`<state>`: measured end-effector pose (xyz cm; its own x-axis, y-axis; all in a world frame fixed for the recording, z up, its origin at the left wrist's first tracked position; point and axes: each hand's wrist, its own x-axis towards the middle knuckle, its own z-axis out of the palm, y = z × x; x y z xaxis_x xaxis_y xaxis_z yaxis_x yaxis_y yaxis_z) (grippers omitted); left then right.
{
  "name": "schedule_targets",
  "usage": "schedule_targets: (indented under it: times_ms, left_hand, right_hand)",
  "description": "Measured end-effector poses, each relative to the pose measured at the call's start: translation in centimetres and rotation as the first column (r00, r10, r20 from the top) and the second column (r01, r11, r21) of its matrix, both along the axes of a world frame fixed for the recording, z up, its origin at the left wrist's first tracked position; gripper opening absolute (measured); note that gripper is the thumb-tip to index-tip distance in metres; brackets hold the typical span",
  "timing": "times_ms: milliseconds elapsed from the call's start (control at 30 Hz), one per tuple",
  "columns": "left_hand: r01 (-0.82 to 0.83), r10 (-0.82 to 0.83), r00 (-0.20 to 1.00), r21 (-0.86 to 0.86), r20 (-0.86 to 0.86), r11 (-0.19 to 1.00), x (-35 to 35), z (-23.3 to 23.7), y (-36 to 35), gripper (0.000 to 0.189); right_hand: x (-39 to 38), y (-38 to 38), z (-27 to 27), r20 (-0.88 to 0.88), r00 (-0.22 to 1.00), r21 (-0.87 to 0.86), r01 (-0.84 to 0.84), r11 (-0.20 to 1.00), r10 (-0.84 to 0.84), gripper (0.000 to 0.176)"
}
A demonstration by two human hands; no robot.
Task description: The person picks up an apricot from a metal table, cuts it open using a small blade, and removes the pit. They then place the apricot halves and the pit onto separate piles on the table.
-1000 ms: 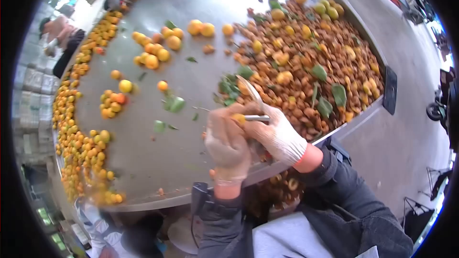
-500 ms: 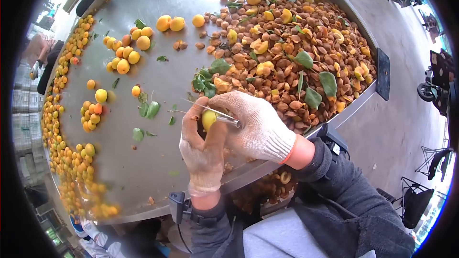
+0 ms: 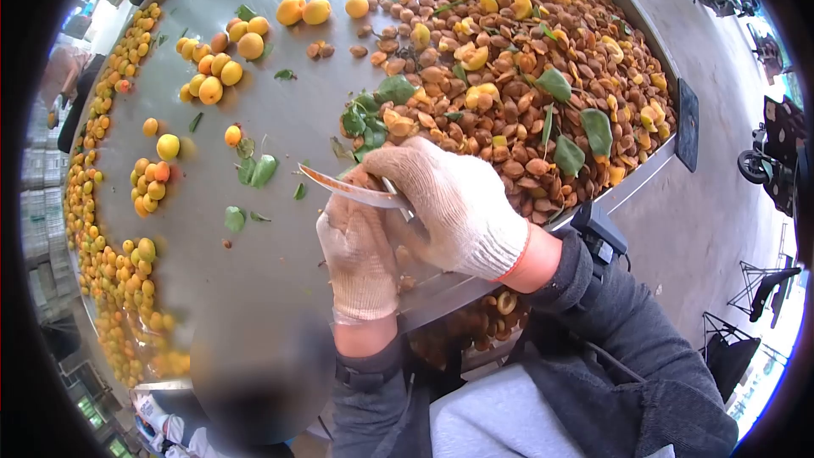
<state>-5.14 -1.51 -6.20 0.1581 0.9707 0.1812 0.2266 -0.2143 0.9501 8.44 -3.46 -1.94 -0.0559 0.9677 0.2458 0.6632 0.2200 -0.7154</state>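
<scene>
My right hand point(image 3: 458, 208), in a whitish knitted glove with an orange-edged cuff, is closed on a small knife point(image 3: 352, 192). Its thin curved blade points left and lies across the top of my left hand point(image 3: 363, 250). That hand, gloved alike, has its fingers curled in against the right one. Half a second ago a yellow-green apricot showed in its grip; the fingers and knife now hide the fruit. Both hands are held over the near edge of a metal table point(image 3: 280, 271), just in front of a heap of brown apricot stones point(image 3: 500, 110).
Whole apricots point(image 3: 127, 288) line the table's left side, with small groups point(image 3: 212, 68) farther in. Green leaves point(image 3: 264, 170) lie loose beside my left hand. A raised metal rim point(image 3: 636, 182) bounds the heap. Below the near edge are more apricot pieces point(image 3: 483, 322).
The knife blade has turned flatter and now shows its broad side across my left hand. My left fingers have closed in, and the apricot has gone from sight. The view has shifted slightly.
</scene>
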Motion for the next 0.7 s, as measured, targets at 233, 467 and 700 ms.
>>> schedule_targets:
  times_ms: [233, 467, 700]
  left_hand:
    - [-0.041, 0.057, 0.996, -0.224, 0.069, 0.974, -0.3, 1.6, -0.2, 0.033]
    - [0.028, 0.013, 0.988, 0.267, -0.153, 0.963, 1.5, 3.4, -0.2, 0.053]
    - [0.139, 0.048, 0.892, 0.374, -0.45, 0.917, 0.4, 3.0, -0.9, 0.036]
  right_hand:
    - [-0.8, 0.7, -0.9, -0.138, 0.988, 0.029, 0.067, 0.997, -0.062, 0.027]
    - [1.0, 1.1, 0.7, -0.605, 0.763, -0.331, 0.017, 0.944, -0.226, 0.023]
    - [2.3, -0.1, 0.7, -0.465, 0.871, -0.371, -0.03, 0.928, -0.158, 0.034]
